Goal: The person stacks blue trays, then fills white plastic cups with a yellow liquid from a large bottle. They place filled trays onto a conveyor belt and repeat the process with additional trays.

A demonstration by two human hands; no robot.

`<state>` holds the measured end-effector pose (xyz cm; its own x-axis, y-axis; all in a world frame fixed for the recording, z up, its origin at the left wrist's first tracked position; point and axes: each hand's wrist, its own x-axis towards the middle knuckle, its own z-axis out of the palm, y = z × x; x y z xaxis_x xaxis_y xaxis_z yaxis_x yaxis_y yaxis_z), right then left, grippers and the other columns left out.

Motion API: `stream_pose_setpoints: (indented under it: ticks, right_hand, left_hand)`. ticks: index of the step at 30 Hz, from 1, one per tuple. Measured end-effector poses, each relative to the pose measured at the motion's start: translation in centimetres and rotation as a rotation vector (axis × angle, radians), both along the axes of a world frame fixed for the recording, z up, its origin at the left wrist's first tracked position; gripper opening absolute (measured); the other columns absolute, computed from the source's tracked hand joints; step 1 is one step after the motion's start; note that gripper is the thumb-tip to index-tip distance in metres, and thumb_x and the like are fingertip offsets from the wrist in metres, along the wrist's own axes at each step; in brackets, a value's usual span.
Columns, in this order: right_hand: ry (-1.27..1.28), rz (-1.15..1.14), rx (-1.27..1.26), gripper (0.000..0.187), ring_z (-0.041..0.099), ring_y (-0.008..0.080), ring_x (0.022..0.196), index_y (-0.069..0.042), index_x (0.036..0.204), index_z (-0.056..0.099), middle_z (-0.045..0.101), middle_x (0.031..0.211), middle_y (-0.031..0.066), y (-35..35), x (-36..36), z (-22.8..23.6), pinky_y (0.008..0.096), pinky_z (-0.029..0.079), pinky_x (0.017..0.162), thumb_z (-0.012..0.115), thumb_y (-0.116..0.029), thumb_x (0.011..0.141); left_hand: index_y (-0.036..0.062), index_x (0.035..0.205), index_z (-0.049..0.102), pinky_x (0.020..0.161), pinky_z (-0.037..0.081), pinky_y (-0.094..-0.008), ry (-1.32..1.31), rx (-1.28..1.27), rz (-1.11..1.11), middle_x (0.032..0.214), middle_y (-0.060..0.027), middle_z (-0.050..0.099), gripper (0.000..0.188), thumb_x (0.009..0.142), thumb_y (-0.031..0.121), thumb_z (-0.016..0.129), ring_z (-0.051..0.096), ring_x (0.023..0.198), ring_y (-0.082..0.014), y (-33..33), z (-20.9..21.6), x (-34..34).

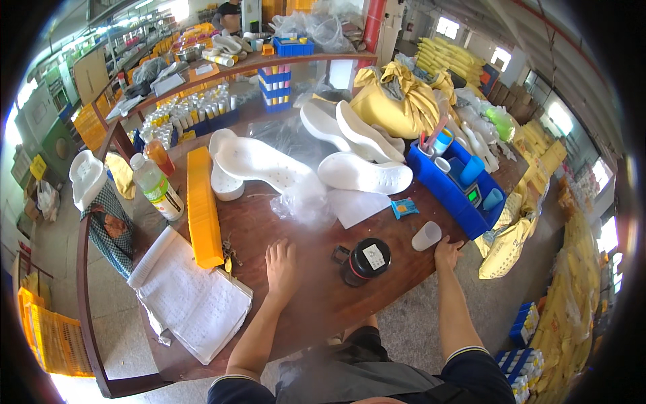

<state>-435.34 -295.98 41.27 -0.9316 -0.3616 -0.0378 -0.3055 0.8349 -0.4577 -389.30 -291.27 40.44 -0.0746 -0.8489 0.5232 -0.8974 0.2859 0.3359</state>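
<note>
My left hand (280, 268) lies palm down on the brown wooden table (256, 222), its fingers stretched out and holding nothing. My right hand (447, 254) rests at the table's right edge with its fingers partly spread; their undersides are hidden. Between the hands stands a black round jar (367, 262) with a white label on its lid. Left of the jar lies a small black square object (341, 254). A translucent white cup (426, 236) is nearest my right hand, just to its left. Keys (231, 254) lie left of my left hand, by the yellow plastic bin (203, 209).
An open notebook (195, 296) lies at the left, near a bottle with a green label (157, 187). White shoe soles (363, 174) cover the table's far middle. A blue tray (461, 188) holds cups and a small scale. Behind it sits a yellow sack (390, 108).
</note>
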Motion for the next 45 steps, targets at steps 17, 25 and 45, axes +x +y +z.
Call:
stream_pose_setpoints:
  ticks: [17,25,45]
  right_hand:
    - [-0.032,0.042,0.012,0.075,0.056,0.0506,0.109,-0.007,0.154,0.007,0.028,0.144,0.0352,0.2,0.3,0.4,0.0562,0.049,0.090,0.037,-0.049,0.099]
    - [-0.018,0.032,0.032,0.076,0.054,0.0505,0.113,-0.007,0.154,0.008,0.028,0.145,0.0351,0.1,0.0,0.2,0.0550,0.048,0.093,0.038,-0.049,0.098]
    - [-0.030,0.006,0.030,0.074,0.056,0.0477,0.112,-0.007,0.154,0.010,0.031,0.141,0.0326,0.1,0.7,1.0,0.0538,0.050,0.090,0.037,-0.049,0.099]
  left_hand:
    - [-0.0002,0.112,0.054,0.105,0.035,-0.0551,0.045,0.023,-0.029,0.123,-0.0187,0.050,0.038,0.083,0.020,0.066,0.046,0.119,-0.0377,0.3,0.7,-0.1]
    - [0.0021,0.115,0.055,0.102,0.037,-0.0493,0.035,-0.010,-0.018,0.124,-0.0164,0.051,0.043,0.079,0.018,0.072,0.046,0.117,-0.0378,0.1,0.6,-0.2]
    - [0.0014,0.112,0.055,0.105,0.035,-0.0527,0.054,-0.001,-0.005,0.123,-0.0163,0.051,0.042,0.079,0.021,0.072,0.046,0.120,-0.0365,0.2,0.3,-0.2]
